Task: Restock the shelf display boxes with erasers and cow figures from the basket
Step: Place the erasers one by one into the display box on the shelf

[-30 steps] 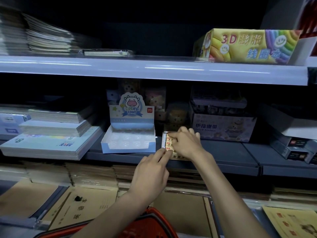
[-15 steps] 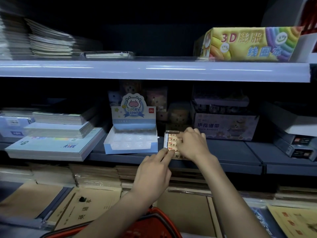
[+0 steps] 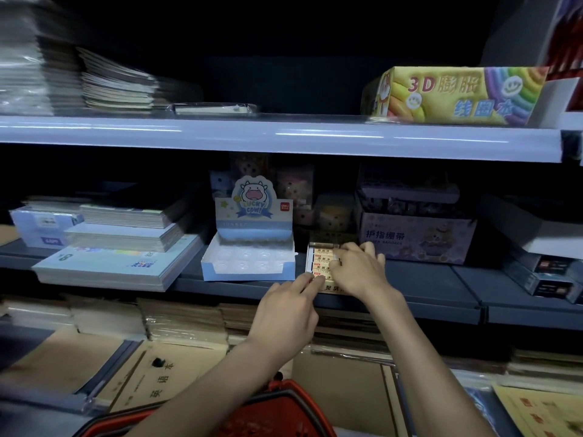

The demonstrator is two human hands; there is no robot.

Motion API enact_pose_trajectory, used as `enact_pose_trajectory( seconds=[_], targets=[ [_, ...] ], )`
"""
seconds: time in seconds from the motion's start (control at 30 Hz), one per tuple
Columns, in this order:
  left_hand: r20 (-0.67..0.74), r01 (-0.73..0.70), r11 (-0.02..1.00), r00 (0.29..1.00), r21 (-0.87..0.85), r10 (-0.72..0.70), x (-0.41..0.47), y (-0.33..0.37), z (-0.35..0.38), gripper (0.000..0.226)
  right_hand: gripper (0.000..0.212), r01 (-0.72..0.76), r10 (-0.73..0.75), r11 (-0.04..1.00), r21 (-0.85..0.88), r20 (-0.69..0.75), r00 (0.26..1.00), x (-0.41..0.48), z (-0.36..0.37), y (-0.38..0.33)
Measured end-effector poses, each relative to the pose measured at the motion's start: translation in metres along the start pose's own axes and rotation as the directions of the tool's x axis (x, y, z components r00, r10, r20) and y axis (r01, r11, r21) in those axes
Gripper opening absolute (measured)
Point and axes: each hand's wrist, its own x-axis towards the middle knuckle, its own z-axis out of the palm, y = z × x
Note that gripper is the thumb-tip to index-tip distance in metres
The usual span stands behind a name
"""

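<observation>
The right hand (image 3: pixel 358 272) lies with fingers (image 3: pixel 350 247) loosely spread on the erasers (image 3: pixel 320 261) in their box (image 3: pixel 332 288), while the left hand (image 3: pixel 285 307) touches its front edge with nearly straight fingertips (image 3: pixel 316 280)

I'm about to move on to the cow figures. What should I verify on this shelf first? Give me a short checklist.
1. Eraser box stocked: rows of erasers show; full or not, cannot tell, since the right hand covers part.
2. Left hand free: not ok, its fingertips touch the eraser box's front edge.
3. Right hand holds nothing: cannot tell, it lies over the erasers.
4. Cow display box has room: ok, its tray hollows look empty.
5. Basket near: ok, it sits below the forearms; cow figures inside, cannot tell.
</observation>
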Motion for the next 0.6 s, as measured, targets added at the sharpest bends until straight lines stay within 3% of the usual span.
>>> enact_pose_trajectory(
  seconds=[0.3,0.47,0.6],
  targets=[
    [0.165,0.011,1.0,0.986,0.025,-0.015,0.005,0.006,-0.022,0.064,0.039,0.045,-0.042,0.997,0.06,-0.047,0.998,-0.027,0.0,0.0],
    [0.299,0.025,1.0,0.954,0.017,-0.029,-0.002,0.008,-0.041,0.074,0.045,0.106,-0.105,0.994,-0.002,-0.112,0.988,-0.064,-0.011,-0.002],
    [0.301,-0.005,0.997,0.953,0.074,-0.018,-0.032,0.001,-0.058,0.078,0.055,0.218,-0.219,0.976,-0.019,-0.134,0.966,-0.115,-0.014,-0.015]
  ],
)
